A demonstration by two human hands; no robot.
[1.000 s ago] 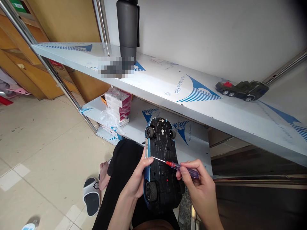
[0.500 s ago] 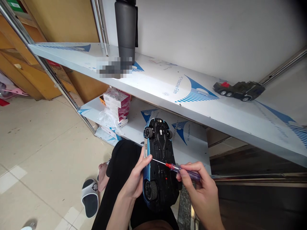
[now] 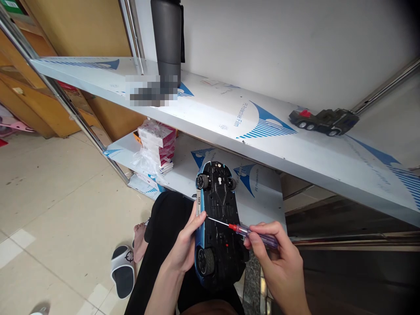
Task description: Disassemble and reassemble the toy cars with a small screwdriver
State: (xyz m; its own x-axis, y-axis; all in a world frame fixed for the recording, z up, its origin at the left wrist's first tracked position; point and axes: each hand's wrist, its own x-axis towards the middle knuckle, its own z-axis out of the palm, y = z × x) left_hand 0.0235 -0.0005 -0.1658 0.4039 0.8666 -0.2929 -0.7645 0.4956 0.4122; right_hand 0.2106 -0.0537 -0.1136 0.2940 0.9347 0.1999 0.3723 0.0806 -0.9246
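Note:
A blue toy car (image 3: 221,227) is held with its black underside facing me and its wheels showing. My left hand (image 3: 185,245) grips its left side, the thumb lying on the edge of the underside. Between the fingers and thumb of my right hand (image 3: 278,258) is a screwdriver (image 3: 257,236) with a clear purple handle and red collar. Its thin shaft crosses the car's underside, and the tip ends close to my left thumb. Whether the tip sits in a screw is too small to tell.
On the metal upper shelf (image 3: 210,103) stand a black bottle (image 3: 166,43) and a dark toy truck (image 3: 324,122), with a blurred-out item by the bottle. Several stacked boxes (image 3: 157,140) sit on the lower shelf (image 3: 187,153). A slipper (image 3: 123,271) lies on the tiled floor.
The screwdriver's handle and my right hand have shifted slightly right. My left hand keeps its hold on the car. The camera view has moved a little.

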